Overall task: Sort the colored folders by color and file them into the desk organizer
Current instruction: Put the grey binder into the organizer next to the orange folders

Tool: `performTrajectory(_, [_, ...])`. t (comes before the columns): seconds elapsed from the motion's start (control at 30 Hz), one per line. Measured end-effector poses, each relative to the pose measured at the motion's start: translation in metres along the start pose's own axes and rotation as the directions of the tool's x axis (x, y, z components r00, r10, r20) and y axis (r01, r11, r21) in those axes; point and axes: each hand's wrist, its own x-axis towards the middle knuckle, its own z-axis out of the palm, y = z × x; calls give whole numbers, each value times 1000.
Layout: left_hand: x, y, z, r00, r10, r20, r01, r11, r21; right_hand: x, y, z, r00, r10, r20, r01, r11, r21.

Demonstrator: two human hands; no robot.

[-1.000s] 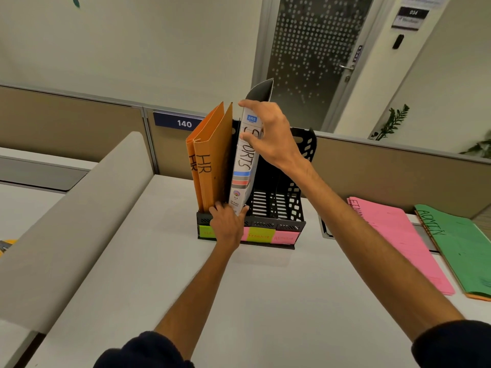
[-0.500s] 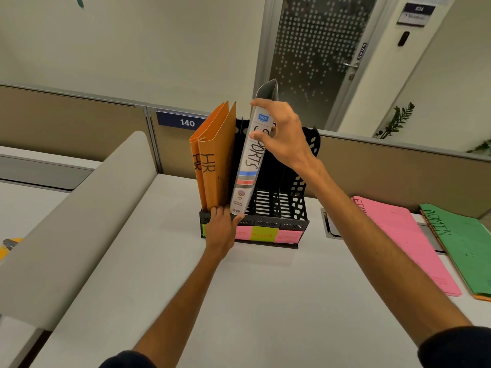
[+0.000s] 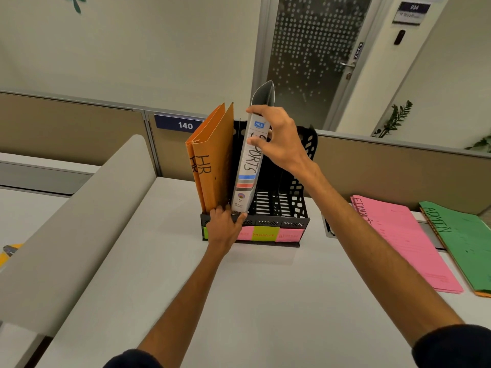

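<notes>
White-spined ring binder (image 3: 248, 168), handwritten "…ORTS" with coloured stripes low on the spine, stands tilted in the black mesh desk organizer (image 3: 268, 224), just right of two orange folders (image 3: 215, 160) marked HR. Right hand (image 3: 281, 139) clamps its upper spine. Left hand (image 3: 224, 229) sits on the organizer's near rim; gripping or pressing, can't tell. Pink folder (image 3: 403, 243) and green folder (image 3: 462, 243) lie flat at right.

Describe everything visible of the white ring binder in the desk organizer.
The white ring binder has a blue SRS label, handwritten letters ending ORTS, coloured stripes and a grey cover edge on top. It stands slightly tilted in the black organizer, beside the orange folders. The right hand grips its upper spine; the left hand rests at its foot.
</notes>
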Motion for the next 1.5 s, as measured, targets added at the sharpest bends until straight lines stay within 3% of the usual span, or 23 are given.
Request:
performTrajectory(0.2, [-2, 0, 3, 1000, -1, -15, 2, 999, 40, 5, 12, -1, 992, 125, -14, -122, 985, 121])
performTrajectory(0.43, [-4, 3, 8, 997, -8, -73, 8, 1000, 0, 1, 16, 6, 972, 214, 97, -230, 953, 197])
performTrajectory(0.93, [-4, 2, 16, 997, 2, -81, 2, 999, 45, -4, 11, 18, 984, 42, 174, -94, 949, 302])
performTrajectory(1.3, [-4, 3, 19, 992, 11, -129, -3, 998, 62, -16, 18, 25, 989, -104, 104, 62, 935, 349])
performTrajectory(1.5, [-4, 2, 21, 989, 16, -146, -10, 999, 45, -21, 22, 19, 999, -33, 42, 15, 929, 370])
